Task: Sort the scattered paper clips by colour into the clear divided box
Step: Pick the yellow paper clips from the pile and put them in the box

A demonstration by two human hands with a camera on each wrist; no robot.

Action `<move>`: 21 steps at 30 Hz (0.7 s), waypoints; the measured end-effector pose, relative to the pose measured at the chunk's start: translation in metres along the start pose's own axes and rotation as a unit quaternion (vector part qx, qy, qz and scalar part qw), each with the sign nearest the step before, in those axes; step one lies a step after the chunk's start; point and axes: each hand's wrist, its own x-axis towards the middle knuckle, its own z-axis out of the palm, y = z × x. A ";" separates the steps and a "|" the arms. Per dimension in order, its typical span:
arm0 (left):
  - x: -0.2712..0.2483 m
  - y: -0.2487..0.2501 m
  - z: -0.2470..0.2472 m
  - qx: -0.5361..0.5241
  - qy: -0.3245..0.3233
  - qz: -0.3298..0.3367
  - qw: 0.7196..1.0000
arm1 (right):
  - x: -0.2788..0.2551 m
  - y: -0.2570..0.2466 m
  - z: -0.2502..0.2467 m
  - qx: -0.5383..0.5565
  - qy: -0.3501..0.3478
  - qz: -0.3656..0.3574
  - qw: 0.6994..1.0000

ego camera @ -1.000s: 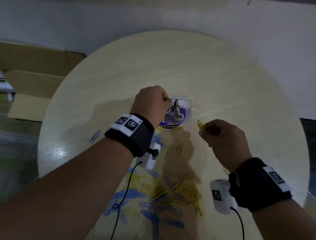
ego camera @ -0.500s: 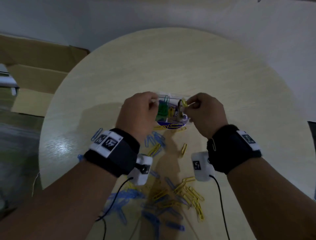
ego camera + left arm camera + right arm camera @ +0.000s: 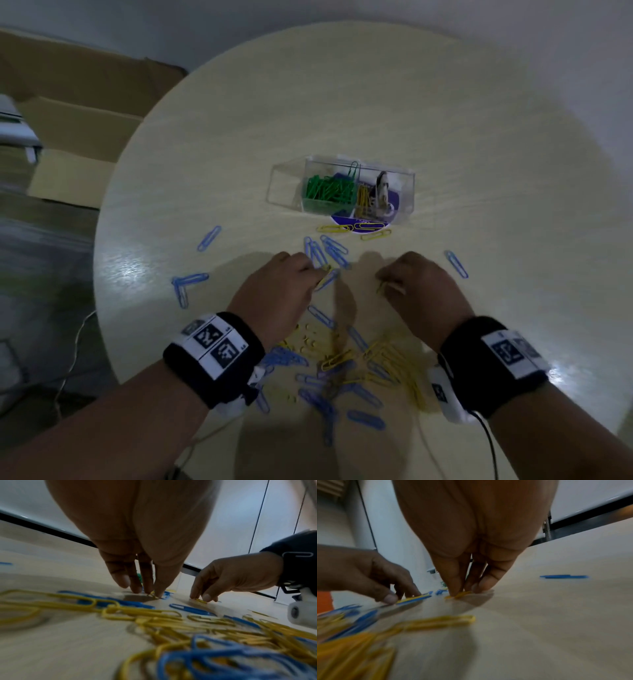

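Both hands work the surface [image 3: 445, 144] at once: left hand [image 3: 281, 294] fingers pinch a yellow clip [image 3: 153, 594] lying against a blue clip [image 3: 329, 278], so both may lift together and land mis-sorted; right hand [image 3: 416, 291] fingers pinch another yellow clip [image 3: 458, 595]. Beyond them sits the clear divided box [image 3: 342, 192].

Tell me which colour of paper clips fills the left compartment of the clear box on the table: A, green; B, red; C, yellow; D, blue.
A: in the head view the clear divided box holds a pile of green paper clips in its left compartment, with a few yellow paper clips in the compartment to their right.
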 end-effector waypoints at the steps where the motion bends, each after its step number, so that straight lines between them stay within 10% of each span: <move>1: -0.004 -0.002 0.001 -0.007 0.001 -0.006 1.000 | -0.004 0.001 0.003 -0.008 -0.002 0.002 1.000; 13: -0.008 -0.005 0.000 -0.098 -0.031 -0.128 0.986 | -0.006 0.006 -0.008 -0.071 -0.038 0.011 0.997; 21: 0.030 0.001 -0.023 -0.063 0.064 -0.030 0.995 | 0.041 -0.011 -0.015 -0.089 0.054 -0.087 0.991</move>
